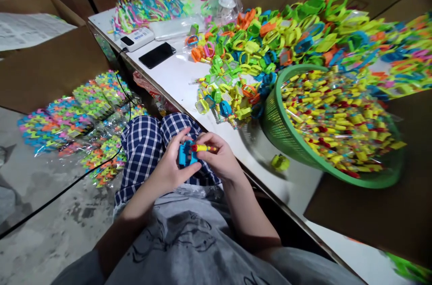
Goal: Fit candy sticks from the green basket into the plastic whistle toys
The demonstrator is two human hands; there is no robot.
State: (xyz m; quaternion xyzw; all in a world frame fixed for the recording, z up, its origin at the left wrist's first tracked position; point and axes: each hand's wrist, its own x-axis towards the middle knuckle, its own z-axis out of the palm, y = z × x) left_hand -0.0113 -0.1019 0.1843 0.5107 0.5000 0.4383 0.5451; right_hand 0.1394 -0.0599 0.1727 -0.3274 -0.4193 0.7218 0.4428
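Observation:
Above my lap, my left hand (174, 162) grips a small blue plastic toy watch (186, 153) between thumb and fingers. My right hand (218, 153) pinches a small yellow stick with a red end (201, 148), its red tip up against the blue piece. Whether the stick sits inside the blue piece or only touches it, I cannot tell. To the right stands a green basket (281, 112) full of similar yellow and red sticks (337, 118). Beyond it on the table spreads a heap of colourful plastic toy watches (256, 46).
A black phone (157, 55) and a white device with a cable (137, 39) lie on the white table (189, 91). One yellow-green piece (280, 162) rests near the basket. Bagged colourful pieces (77, 118) are on the floor at left, below an open cardboard box (50, 64).

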